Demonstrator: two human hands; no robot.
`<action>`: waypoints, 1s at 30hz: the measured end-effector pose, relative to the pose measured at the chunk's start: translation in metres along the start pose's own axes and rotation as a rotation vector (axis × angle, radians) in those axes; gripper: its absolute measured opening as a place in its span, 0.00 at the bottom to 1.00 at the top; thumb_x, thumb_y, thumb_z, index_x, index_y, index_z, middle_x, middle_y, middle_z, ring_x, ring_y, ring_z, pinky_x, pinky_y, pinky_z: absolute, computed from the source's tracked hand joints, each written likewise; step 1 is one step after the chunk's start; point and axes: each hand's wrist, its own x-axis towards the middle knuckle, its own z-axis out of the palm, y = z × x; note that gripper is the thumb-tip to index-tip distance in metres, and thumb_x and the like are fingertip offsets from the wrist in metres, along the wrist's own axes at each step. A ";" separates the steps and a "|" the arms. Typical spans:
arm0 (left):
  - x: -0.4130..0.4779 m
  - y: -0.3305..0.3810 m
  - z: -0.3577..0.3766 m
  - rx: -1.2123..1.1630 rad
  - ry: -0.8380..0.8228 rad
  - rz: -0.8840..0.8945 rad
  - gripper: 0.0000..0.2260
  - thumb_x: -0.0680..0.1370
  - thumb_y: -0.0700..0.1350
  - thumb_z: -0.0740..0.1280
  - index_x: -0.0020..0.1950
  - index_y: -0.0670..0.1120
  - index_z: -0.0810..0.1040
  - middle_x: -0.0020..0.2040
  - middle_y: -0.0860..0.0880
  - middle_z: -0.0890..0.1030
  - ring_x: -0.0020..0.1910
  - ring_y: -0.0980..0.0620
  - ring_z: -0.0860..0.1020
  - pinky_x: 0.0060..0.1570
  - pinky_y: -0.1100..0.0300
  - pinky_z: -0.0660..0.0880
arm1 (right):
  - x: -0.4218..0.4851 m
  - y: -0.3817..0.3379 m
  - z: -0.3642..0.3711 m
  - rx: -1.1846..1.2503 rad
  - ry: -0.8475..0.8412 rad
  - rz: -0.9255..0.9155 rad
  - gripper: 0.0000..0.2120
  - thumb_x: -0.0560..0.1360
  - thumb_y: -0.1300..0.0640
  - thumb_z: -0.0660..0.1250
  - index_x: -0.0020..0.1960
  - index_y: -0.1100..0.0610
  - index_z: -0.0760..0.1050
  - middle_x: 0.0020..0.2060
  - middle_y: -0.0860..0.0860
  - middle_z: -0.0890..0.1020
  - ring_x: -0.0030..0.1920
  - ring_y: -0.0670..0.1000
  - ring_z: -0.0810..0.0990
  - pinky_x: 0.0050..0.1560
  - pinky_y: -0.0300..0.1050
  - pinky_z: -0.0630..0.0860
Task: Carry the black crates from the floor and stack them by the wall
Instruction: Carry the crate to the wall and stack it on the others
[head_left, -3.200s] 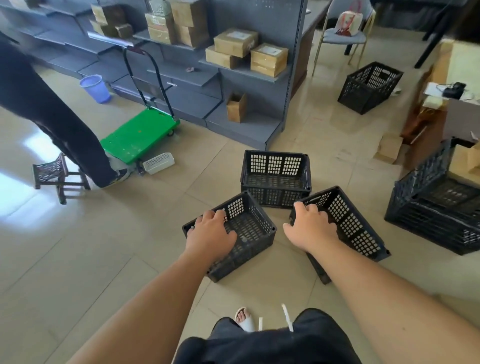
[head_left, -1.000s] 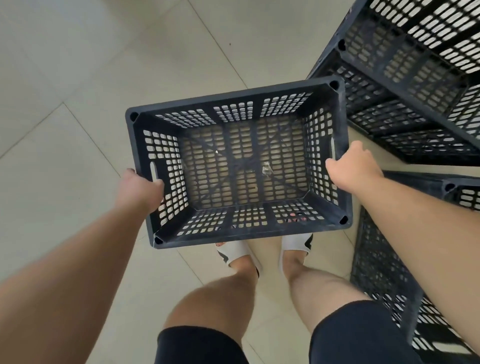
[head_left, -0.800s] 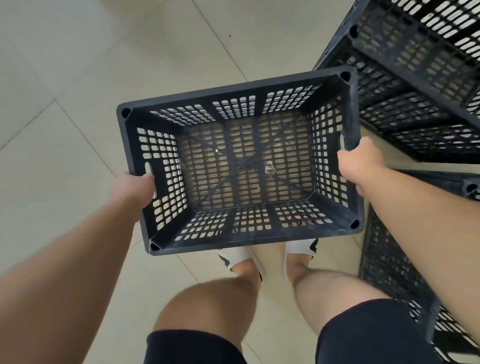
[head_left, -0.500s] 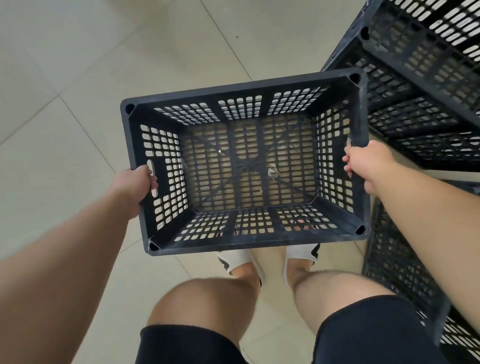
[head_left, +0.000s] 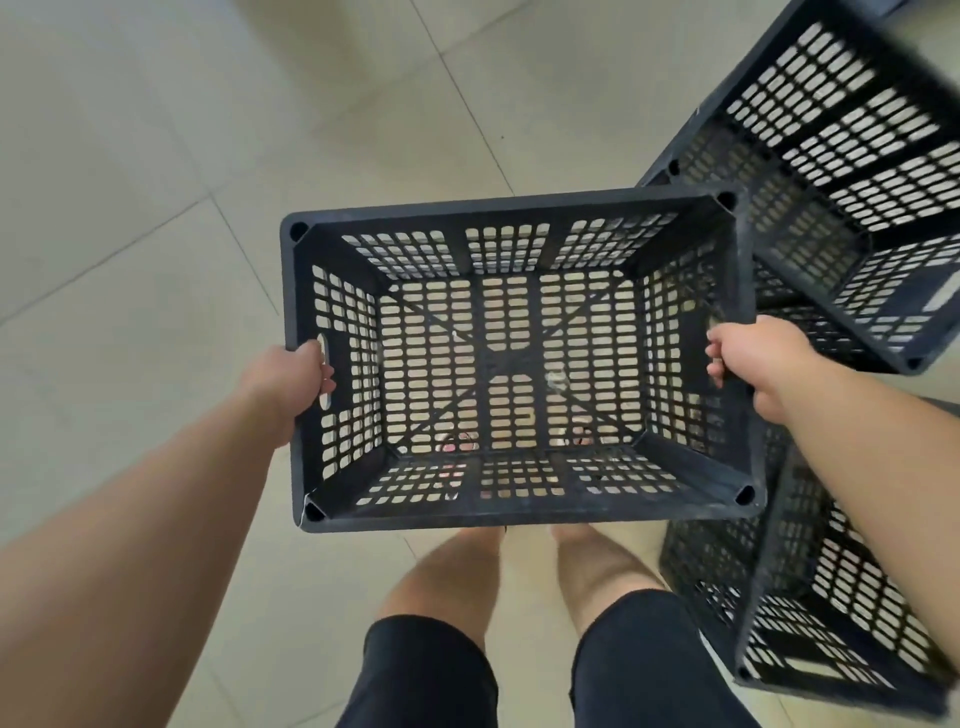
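1. Three black crates over the tiled floor (head_left: 156, 260); no wall in view.
2. The far crate (head_left: 841, 156) and near crate (head_left: 779, 597), at right, just beside the load: a likely snag when turning.
3. The carried crate (head_left: 504, 203), empty and level above the feet.
4. The left hand (head_left: 291, 382) and right hand (head_left: 753, 364) each curl round an end handle; equal grip should hold it level.

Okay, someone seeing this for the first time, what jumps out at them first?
The black perforated plastic crate in the centre, held above the pale tiled floor; the left hand grips its left end and the right hand grips its right end. Next, at the right edge, a second black crate sits upper right and a third black crate lower right, beside the person's leg.
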 end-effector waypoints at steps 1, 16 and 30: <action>-0.017 0.003 -0.015 -0.012 -0.006 0.010 0.12 0.83 0.50 0.58 0.51 0.44 0.77 0.47 0.46 0.84 0.45 0.50 0.81 0.48 0.54 0.75 | -0.020 -0.007 -0.012 -0.009 0.009 -0.006 0.28 0.83 0.61 0.61 0.80 0.61 0.57 0.38 0.51 0.75 0.32 0.50 0.70 0.41 0.47 0.70; -0.247 0.051 -0.213 -0.150 0.068 0.118 0.13 0.83 0.50 0.59 0.51 0.41 0.76 0.39 0.45 0.78 0.34 0.48 0.75 0.35 0.55 0.70 | -0.268 -0.111 -0.146 -0.109 0.121 -0.177 0.17 0.71 0.56 0.64 0.57 0.63 0.77 0.38 0.60 0.81 0.34 0.58 0.76 0.39 0.53 0.74; -0.400 0.028 -0.286 -0.331 0.308 0.123 0.15 0.83 0.49 0.60 0.49 0.39 0.79 0.40 0.44 0.80 0.37 0.46 0.77 0.37 0.55 0.71 | -0.361 -0.192 -0.196 -0.423 0.101 -0.549 0.13 0.77 0.55 0.63 0.58 0.62 0.74 0.48 0.63 0.82 0.45 0.65 0.83 0.43 0.56 0.83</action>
